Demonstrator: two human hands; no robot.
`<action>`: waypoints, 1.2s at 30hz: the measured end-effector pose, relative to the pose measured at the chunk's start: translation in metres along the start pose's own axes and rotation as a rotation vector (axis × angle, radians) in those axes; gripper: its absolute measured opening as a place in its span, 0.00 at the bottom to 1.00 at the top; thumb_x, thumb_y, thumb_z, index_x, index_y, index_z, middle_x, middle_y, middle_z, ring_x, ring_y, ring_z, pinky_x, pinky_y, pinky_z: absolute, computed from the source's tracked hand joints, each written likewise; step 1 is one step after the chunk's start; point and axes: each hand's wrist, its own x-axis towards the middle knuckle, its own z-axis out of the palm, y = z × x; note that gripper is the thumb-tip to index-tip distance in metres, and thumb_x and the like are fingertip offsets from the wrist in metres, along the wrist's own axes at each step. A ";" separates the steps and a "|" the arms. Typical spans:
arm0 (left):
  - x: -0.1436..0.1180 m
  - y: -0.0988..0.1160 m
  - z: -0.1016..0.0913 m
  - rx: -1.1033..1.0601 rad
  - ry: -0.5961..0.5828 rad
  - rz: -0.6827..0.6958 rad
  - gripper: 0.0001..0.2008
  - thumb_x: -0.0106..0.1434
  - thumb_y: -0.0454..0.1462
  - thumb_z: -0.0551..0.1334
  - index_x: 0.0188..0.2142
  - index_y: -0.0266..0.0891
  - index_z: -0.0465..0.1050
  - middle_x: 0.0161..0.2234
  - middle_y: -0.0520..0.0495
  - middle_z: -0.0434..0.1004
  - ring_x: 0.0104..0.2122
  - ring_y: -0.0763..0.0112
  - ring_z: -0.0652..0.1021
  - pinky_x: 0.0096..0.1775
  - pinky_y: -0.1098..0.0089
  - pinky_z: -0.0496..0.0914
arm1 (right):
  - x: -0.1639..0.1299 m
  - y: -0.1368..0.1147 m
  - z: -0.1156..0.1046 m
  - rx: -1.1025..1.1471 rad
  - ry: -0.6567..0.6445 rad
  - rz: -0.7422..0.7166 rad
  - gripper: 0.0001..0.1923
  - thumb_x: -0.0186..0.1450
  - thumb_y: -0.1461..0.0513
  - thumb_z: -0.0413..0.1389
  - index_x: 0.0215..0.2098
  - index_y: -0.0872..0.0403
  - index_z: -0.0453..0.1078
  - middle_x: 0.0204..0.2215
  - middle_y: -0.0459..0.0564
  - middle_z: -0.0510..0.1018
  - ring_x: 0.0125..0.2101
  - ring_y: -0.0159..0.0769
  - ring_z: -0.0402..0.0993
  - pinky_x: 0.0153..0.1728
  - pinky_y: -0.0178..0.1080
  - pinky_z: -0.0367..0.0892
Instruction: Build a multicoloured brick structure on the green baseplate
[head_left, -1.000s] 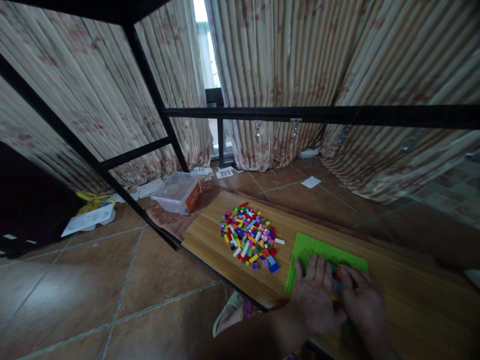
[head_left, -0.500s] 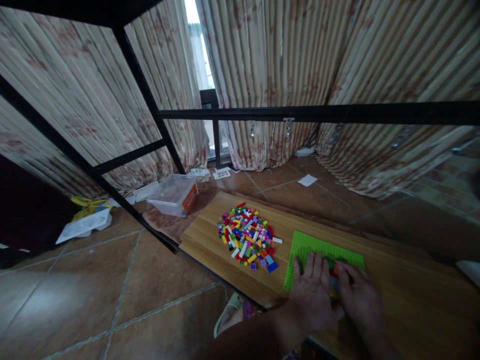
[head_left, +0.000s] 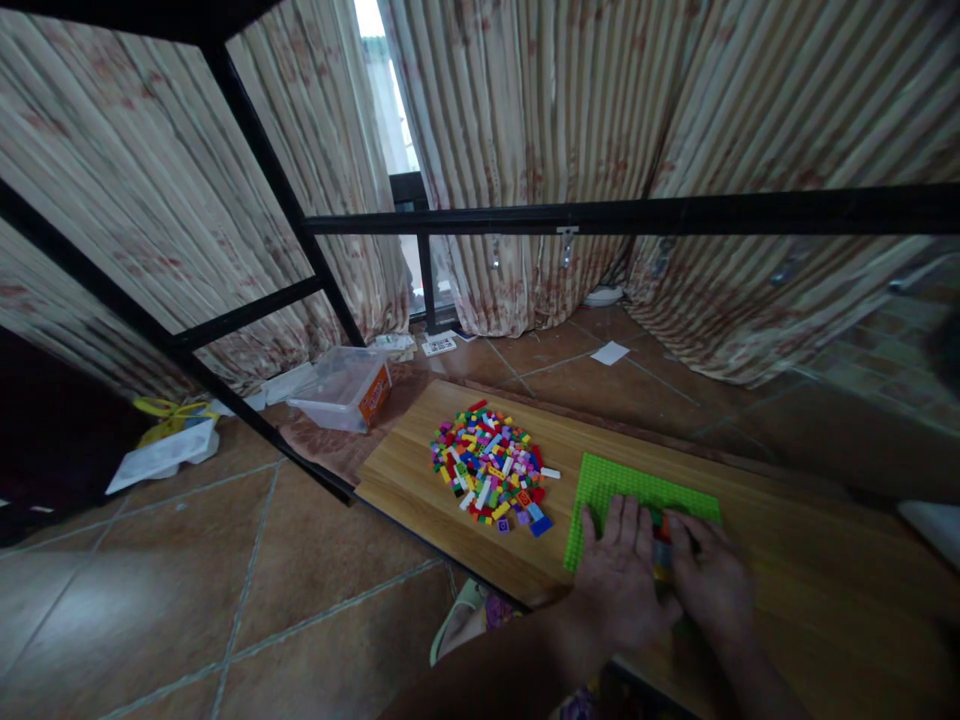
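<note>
**Left hand (head_left: 624, 575) and right hand (head_left: 712, 585) meet over a bright green, studded plastic baseplate (head_left: 626, 480)**

Seen from the head camera, the left hand lies palm down with fingers spread across the baseplate, clasping nothing that shows, perhaps to steady it. The right hand curls just beside it, thumb against a small cluster of red, grey and yellow plastic bricks (head_left: 661, 552); whether it grips one (the fingers hide the spot) cannot be told. The cluster sits between the two hands, over the near part of the baseplate, which rests flat on a long, wood-grained surface (head_left: 412, 440).

To the left on that surface, a loose heap of multicoloured plastic bricks (head_left: 491, 465) lies apart from the baseplate, presumably spread out there so single pieces are easy to pick. A slim white brick (head_left: 551, 473) lies at its edge, on the side toward the baseplate.

Beyond the surface's far left end stands a clear plastic box (head_left: 322, 412) with an orange label (head_left: 374, 393); its contents are hard to make out. Farther left, a white moulded tray (head_left: 165, 455) rests on the brown tiled floor (head_left: 180, 580), its hollows too dim to read.
</note>
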 end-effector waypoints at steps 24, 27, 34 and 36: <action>0.002 -0.002 0.008 -0.052 0.072 0.004 0.41 0.63 0.50 0.52 0.67 0.27 0.44 0.68 0.35 0.43 0.68 0.52 0.44 0.64 0.44 0.48 | 0.002 -0.007 -0.001 0.018 0.051 -0.010 0.23 0.67 0.51 0.43 0.38 0.56 0.75 0.38 0.56 0.78 0.39 0.43 0.74 0.43 0.45 0.69; 0.003 -0.003 0.011 -0.050 0.082 0.009 0.42 0.62 0.51 0.53 0.67 0.27 0.45 0.68 0.34 0.44 0.67 0.51 0.45 0.64 0.45 0.49 | 0.002 -0.006 -0.001 0.021 0.062 -0.018 0.23 0.67 0.51 0.43 0.38 0.56 0.75 0.38 0.56 0.78 0.38 0.42 0.74 0.43 0.45 0.69; 0.003 -0.004 0.017 -0.092 0.109 0.006 0.42 0.62 0.52 0.53 0.67 0.26 0.44 0.68 0.35 0.42 0.68 0.53 0.45 0.64 0.51 0.53 | 0.000 -0.007 -0.001 0.018 0.059 -0.008 0.23 0.67 0.51 0.43 0.38 0.55 0.75 0.38 0.55 0.78 0.38 0.43 0.74 0.41 0.45 0.69; 0.002 -0.004 0.017 -0.099 0.108 0.004 0.42 0.62 0.52 0.53 0.67 0.26 0.44 0.68 0.34 0.42 0.68 0.53 0.45 0.64 0.51 0.53 | 0.000 -0.007 -0.001 0.012 0.055 -0.003 0.23 0.68 0.51 0.43 0.39 0.55 0.75 0.38 0.55 0.78 0.37 0.42 0.74 0.41 0.45 0.69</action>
